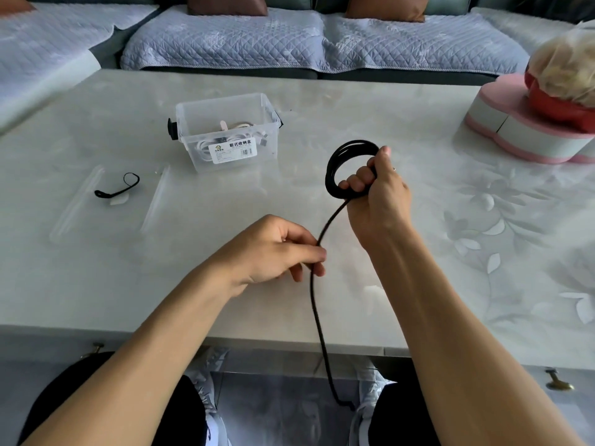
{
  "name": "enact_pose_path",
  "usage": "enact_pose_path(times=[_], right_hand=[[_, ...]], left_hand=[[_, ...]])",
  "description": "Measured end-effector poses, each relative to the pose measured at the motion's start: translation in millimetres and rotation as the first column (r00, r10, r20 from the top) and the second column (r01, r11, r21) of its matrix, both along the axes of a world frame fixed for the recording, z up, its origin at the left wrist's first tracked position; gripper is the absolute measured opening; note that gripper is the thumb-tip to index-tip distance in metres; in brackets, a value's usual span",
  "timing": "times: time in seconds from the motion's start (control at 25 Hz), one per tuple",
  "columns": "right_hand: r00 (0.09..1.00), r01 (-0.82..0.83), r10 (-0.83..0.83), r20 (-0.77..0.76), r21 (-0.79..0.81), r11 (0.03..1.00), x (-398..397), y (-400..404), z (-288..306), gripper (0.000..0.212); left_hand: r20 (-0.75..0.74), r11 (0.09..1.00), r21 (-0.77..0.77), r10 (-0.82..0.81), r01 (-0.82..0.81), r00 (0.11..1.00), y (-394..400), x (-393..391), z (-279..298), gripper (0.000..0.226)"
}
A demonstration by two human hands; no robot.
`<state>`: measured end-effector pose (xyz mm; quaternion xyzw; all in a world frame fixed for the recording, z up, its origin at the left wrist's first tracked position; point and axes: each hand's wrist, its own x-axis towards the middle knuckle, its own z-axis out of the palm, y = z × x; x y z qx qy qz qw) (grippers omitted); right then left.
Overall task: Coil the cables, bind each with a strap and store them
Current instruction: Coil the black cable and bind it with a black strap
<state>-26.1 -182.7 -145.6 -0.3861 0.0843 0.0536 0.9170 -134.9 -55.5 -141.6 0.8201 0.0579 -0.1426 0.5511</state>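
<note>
The right hand (376,191) has its grip curled tight around a stack of black cable (346,165) loops, held up above the worktop (354,101) to the right of the clear storage box (227,132). The left hand (277,249) pinches the free run nearer the person than the box, and the tail hangs over the worktop edge toward the floor. To coil well, the left hand should feed slack up in even lengths, letting the cable slide through its pinch so each turn matches the loops already held, untwisted. The black strap (117,188) lies left of the box, ready for binding; the box seems to hold white cables already.
</note>
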Motion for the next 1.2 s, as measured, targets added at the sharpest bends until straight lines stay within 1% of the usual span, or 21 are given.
enact_pose_path(times=[0.08,0.12,0.2,0.28,0.36,0.44,0.48,0.52,0.56,0.64,0.76,0.8,0.84,0.88,0.96,1.04,1.12,1.2], right_hand=[[0.997,-0.068,0.070,0.019,-0.085,0.994,0,-7,0,0.036],[0.992,-0.121,0.126,0.028,-0.157,0.980,-2,-9,-1,0.036],[0.964,-0.222,0.256,0.066,-0.325,0.919,-8,-10,-3,0.035],[0.918,-0.255,0.373,0.135,-0.519,0.816,-15,-8,-4,0.032],[0.853,-0.229,0.480,0.205,-0.680,0.697,-23,-4,-5,0.032],[0.794,-0.153,0.559,0.238,-0.813,0.562,-28,-1,-9,0.035],[0.790,-0.107,0.566,0.237,-0.855,0.507,-28,1,-11,0.035],[0.805,-0.069,0.544,0.236,-0.874,0.480,-27,2,-13,0.036],[0.834,-0.035,0.499,0.237,-0.879,0.476,-24,2,-15,0.036],[0.908,0.038,0.341,0.244,-0.857,0.513,-16,1,-16,0.039],[0.964,0.156,0.087,0.250,-0.803,0.575,-4,-9,-15,0.034],[0.971,0.178,0.020,0.236,-0.783,0.596,0,-12,-15,0.032],[0.975,0.193,-0.029,0.221,-0.770,0.608,3,-15,-15,0.031],[0.977,0.194,-0.047,0.210,-0.762,0.618,5,-16,-15,0.031],[0.979,0.145,0.018,0.205,-0.750,0.645,6,-15,-15,0.031],[0.970,0.051,0.143,0.195,-0.743,0.668,1,-9,-15,0.031],[0.948,-0.042,0.254,0.191,-0.716,0.697,-9,-2,-11,0.028],[0.923,-0.127,0.334,0.192,-0.667,0.734,-18,2,-8,0.023]], left_hand=[[-0.023,0.977,-0.108,0.183,-0.184,0.983,12,3,2,0.013],[-0.036,0.940,-0.175,0.291,-0.293,0.956,18,4,4,0.012],[-0.045,0.837,-0.286,0.473,-0.465,0.880,26,8,6,0.010],[-0.097,0.705,-0.408,0.598,-0.580,0.795,30,13,7,0.004],[-0.226,0.559,-0.538,0.625,-0.631,0.747,32,17,9,0.003],[-0.335,0.396,-0.696,0.559,-0.599,0.759,33,17,11,0.012],[-0.340,0.331,-0.761,0.529,-0.558,0.778,34,17,11,0.019],[-0.315,0.304,-0.802,0.515,-0.514,0.797,36,17,12,0.025],[-0.273,0.317,-0.821,0.512,-0.475,0.814,38,16,12,0.029],[-0.200,0.416,-0.802,0.488,-0.429,0.849,42,14,14,0.031],[-0.214,0.566,-0.705,0.404,-0.427,0.889,48,10,16,0.029],[-0.220,0.595,-0.678,0.396,-0.432,0.891,50,9,16,0.030],[-0.215,0.600,-0.673,0.401,-0.433,0.890,50,8,16,0.032],[-0.193,0.581,-0.697,0.414,-0.421,0.890,50,9,16,0.035],[-0.111,0.514,-0.782,0.442,-0.353,0.890,47,11,16,0.036],[-0.043,0.489,-0.818,0.472,-0.302,0.881,40,14,14,0.035],[-0.013,0.515,-0.791,0.523,-0.329,0.852,31,17,11,0.029],[0.070,0.600,-0.699,0.598,-0.389,0.798,22,19,9,0.018]])
